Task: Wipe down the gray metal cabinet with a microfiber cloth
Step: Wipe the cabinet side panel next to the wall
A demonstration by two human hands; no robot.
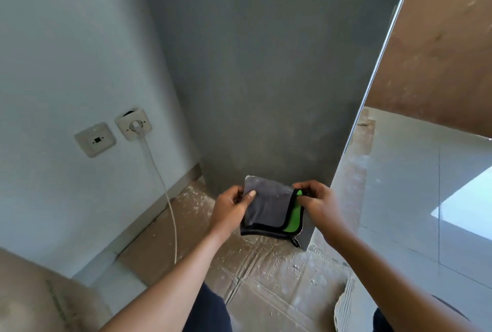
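Two bare forearms reach forward from the bottom of the view, above dark trouser legs and a dusty floor covered in taped cardboard (pixel 255 273). The left hand (pixel 231 205) pinches the left edge of a folded microfiber cloth (pixel 269 209), thumb on top and fingers curled behind it. The right hand (pixel 316 200) grips the cloth's right edge, fingers curled over the top corner. The cloth is dark gray outside with black piping and a bright green inner face showing at the fold; pale dust flecks its upper edge. It hangs in the air, close in front of the lower part of the gray metal cabinet (pixel 266 78), apparently not touching it.

The step looks like refolding the cloth. It would go best by turning a clean face outward and keeping the pad flat, then pressing it evenly on the panel.

The cabinet's side is matte, with faint cloudy smudges low down. A white cable (pixel 165 188) runs from a wall socket (pixel 134 124) at left
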